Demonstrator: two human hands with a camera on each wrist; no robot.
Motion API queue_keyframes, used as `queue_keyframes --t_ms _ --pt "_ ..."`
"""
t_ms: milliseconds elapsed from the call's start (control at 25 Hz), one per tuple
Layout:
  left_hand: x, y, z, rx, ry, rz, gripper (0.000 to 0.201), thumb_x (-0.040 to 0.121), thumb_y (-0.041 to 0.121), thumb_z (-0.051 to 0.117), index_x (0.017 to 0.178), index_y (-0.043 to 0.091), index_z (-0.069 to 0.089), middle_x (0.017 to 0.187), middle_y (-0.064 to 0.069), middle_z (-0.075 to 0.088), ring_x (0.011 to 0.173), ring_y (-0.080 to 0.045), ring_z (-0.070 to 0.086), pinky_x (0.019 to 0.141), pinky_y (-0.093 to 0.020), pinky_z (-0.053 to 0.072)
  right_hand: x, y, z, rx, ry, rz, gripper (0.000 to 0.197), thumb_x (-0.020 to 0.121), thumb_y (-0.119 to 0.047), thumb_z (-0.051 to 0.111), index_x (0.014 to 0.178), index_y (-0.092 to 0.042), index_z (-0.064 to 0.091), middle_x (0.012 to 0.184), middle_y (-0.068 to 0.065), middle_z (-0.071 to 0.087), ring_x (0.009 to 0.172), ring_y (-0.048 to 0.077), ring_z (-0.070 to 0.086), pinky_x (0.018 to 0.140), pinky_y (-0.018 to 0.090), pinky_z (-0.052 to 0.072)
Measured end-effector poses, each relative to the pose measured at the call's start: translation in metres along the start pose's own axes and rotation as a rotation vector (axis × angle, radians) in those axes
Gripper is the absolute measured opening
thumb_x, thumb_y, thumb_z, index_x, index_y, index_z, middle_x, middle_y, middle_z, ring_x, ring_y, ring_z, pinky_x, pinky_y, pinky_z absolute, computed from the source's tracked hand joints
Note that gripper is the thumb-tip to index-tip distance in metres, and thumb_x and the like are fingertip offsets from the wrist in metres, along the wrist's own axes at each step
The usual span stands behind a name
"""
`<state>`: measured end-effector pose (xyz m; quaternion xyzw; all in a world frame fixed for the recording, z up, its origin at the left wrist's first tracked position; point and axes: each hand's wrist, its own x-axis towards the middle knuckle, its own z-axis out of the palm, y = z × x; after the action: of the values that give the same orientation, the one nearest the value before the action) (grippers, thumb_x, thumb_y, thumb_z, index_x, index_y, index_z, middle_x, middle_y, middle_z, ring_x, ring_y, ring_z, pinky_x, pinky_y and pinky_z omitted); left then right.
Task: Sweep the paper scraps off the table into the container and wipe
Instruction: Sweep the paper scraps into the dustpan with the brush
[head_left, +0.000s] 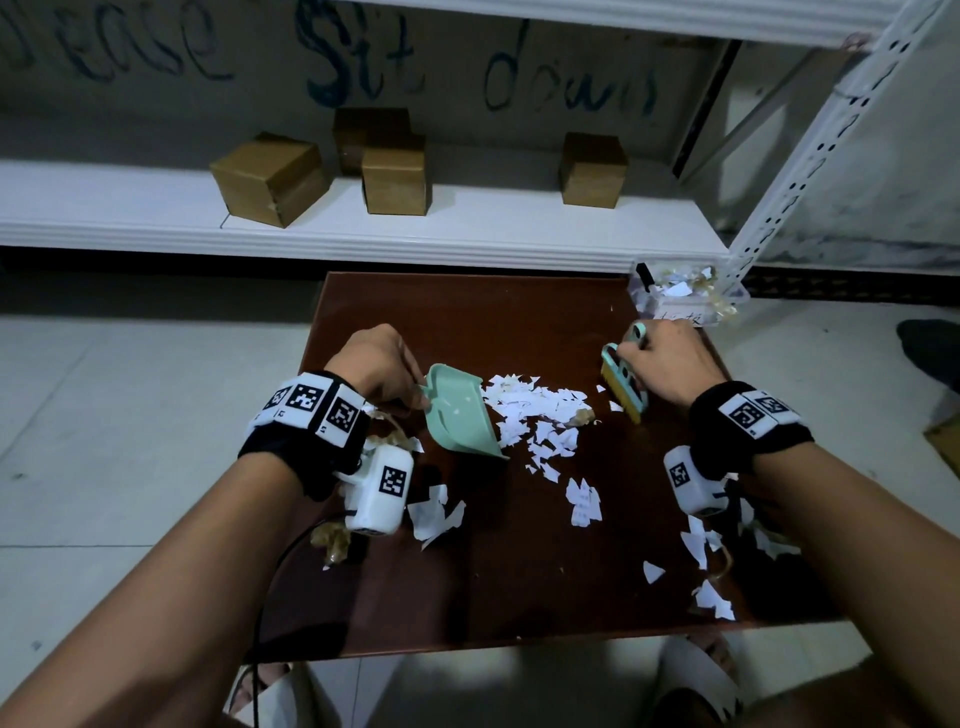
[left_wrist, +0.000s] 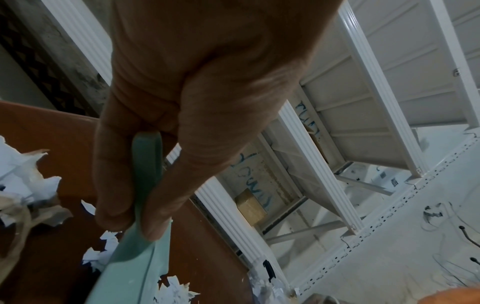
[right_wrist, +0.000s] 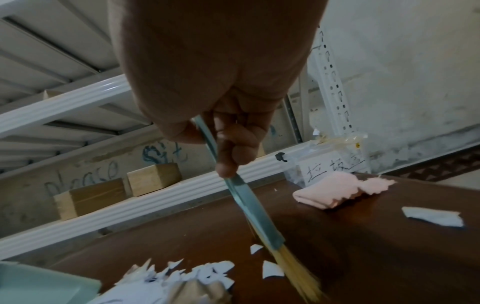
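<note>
On the table (head_left: 519, 597), left hand (head_left: 376, 366) fingers grip the tilted dustpan (head_left: 460, 413); right hand (head_left: 662, 361) clasps the hand brush (head_left: 626, 389). Keep its lip flat against the paper scraps (head_left: 540, 410); brush in short strokes. Container (head_left: 680, 293) waits far right.

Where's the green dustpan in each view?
Head: dustpan center, left hand holds its handle, left of the scraps.
Left wrist: bottom center, handle pinched.
Right wrist: bottom-left corner.
Shared landmark: paper scrap pile beside its mouth.
</note>
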<state>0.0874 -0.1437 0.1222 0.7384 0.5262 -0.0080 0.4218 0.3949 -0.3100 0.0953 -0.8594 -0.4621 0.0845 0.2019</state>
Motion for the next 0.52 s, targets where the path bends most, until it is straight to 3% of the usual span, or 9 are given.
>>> queue_keyframes --t_ms 200,280,360,520 --pt "-0.002 0.009 0.010 -0.010 -0.051 -0.010 0.017 0.070 -0.001 0.091 0.082 0.004 0.081 0.066 -0.009 0.076 0.062 -0.023 0.075 0.065 -0.034 0.065 -0.006 -0.031 0.022 0.086 -0.054 -0.032 0.020 0.088 -0.030 0.057 0.075 -0.015 0.061 0.072 0.008 0.066 0.070 0.029 0.068 0.066 0.043 0.059" --pt "-0.002 0.012 0.014 -0.004 -0.051 -0.001 0.019 0.068 -0.001 0.092 0.082 0.004 0.081 0.068 -0.010 0.076 0.064 -0.025 0.075 0.068 -0.038 0.065 -0.012 -0.042 0.030 0.059 -0.049 -0.076 0.022 0.088 -0.030 0.056 0.074 -0.013 0.059 0.069 0.007 0.064 0.070 0.030 0.065 0.062 0.039 0.053" --pt "-0.002 0.015 0.019 0.015 -0.054 0.011 0.019 0.066 0.001 0.094 0.080 0.007 0.082 0.068 -0.010 0.076 0.066 -0.026 0.076 0.069 -0.039 0.065 -0.014 -0.051 0.035 0.069 -0.040 -0.101 0.025 0.088 -0.031 0.054 0.073 -0.011 0.058 0.067 0.008 0.063 0.068 0.032 0.063 0.062 0.041 0.052" --pt "-0.006 0.024 0.028 0.064 -0.101 0.032 0.022 0.070 0.001 0.091 0.089 0.005 0.081 0.064 -0.007 0.075 0.055 -0.018 0.072 0.050 -0.025 0.056 -0.016 -0.063 0.036 0.141 -0.057 -0.112 0.022 0.087 -0.027 0.054 0.071 -0.013 0.060 0.066 0.007 0.067 0.068 0.027 0.065 0.065 0.039 0.052"
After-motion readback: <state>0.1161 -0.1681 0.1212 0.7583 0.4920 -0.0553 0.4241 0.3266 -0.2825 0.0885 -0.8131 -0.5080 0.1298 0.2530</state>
